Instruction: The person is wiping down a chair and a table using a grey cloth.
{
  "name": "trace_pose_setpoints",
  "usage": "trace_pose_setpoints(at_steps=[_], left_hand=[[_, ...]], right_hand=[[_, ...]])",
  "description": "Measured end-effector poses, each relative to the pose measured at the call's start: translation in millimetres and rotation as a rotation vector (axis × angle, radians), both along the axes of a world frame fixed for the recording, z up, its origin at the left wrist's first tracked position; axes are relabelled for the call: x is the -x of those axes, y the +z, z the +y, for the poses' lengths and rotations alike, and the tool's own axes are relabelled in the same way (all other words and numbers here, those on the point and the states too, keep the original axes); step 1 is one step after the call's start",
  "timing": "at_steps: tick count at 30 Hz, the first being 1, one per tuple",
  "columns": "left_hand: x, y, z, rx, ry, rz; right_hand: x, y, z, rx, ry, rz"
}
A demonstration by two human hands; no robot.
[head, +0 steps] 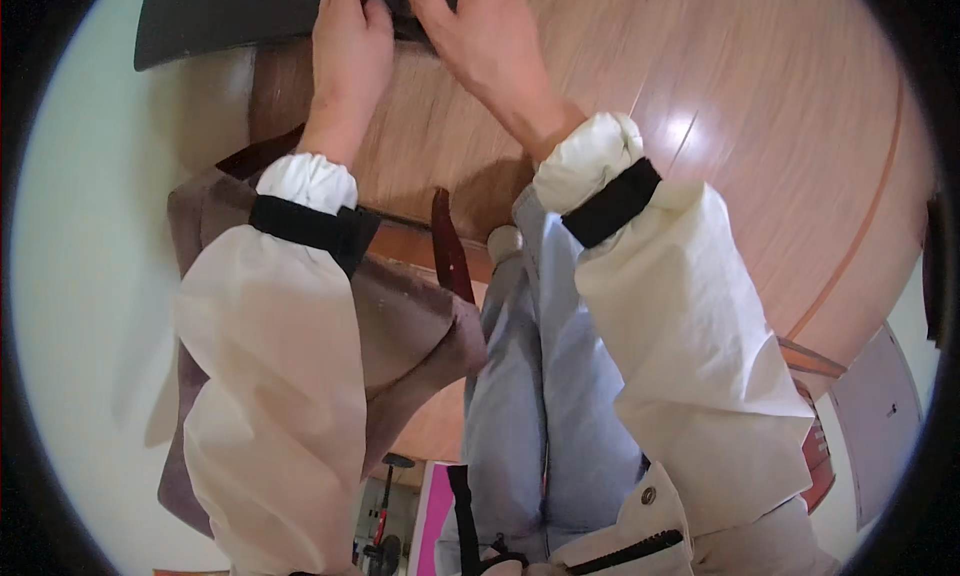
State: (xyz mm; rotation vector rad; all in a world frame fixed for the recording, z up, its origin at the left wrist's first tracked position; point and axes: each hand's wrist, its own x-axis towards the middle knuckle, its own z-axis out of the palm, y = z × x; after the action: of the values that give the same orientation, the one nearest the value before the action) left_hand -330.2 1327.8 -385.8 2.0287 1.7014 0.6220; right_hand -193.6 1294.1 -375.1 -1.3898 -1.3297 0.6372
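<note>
Both hands reach to the top edge of the picture, which cuts off their fingertips. Between them is a small dark item (395,9) with a patch of grey fuzz, mostly out of view. My left hand (352,58) closes on its left side. From the other side my right hand (487,39) grips it, thumb pointing inward. What the item is cannot be made out. Just to the left, a flat black panel (225,17) runs behind my left hand. White sleeves with black wrist straps cover both forearms.
A brown upholstered chair (409,313) with dark wooden legs stands under my left arm, close to a pale wall (82,276). Wood-grain flooring (712,65) spreads ahead and right. A grey door (874,426) is at far right. Behind me are a magenta panel (427,512) and a black-and-red upright object (382,516).
</note>
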Motion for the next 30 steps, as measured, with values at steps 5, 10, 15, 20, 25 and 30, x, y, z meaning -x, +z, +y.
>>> trace_pose_setpoints(at_steps=[5,10,15,20,25,30], left_hand=[[12,-4,-33,-0.23,-0.178,0.101],[-17,-3,-43,-0.204,-0.173,0.274],[-9,-2,-64,-0.436,-0.077,0.165],[31,-53,-161,0.336,-0.167,0.47],[22,-83,-270,1.297,-0.177,0.685],[14,-80,-317,1.241,-0.38,1.11]], right_hand=[[2,-4,5,-0.088,-0.04,-0.229],[-15,-11,17,-0.098,0.022,-0.564],[-18,6,-21,-0.23,-0.097,-0.282],[2,-58,-153,0.29,0.089,-0.013],[35,-149,-269,1.131,0.374,-0.166],[67,-170,-312,1.013,0.657,-0.211]])
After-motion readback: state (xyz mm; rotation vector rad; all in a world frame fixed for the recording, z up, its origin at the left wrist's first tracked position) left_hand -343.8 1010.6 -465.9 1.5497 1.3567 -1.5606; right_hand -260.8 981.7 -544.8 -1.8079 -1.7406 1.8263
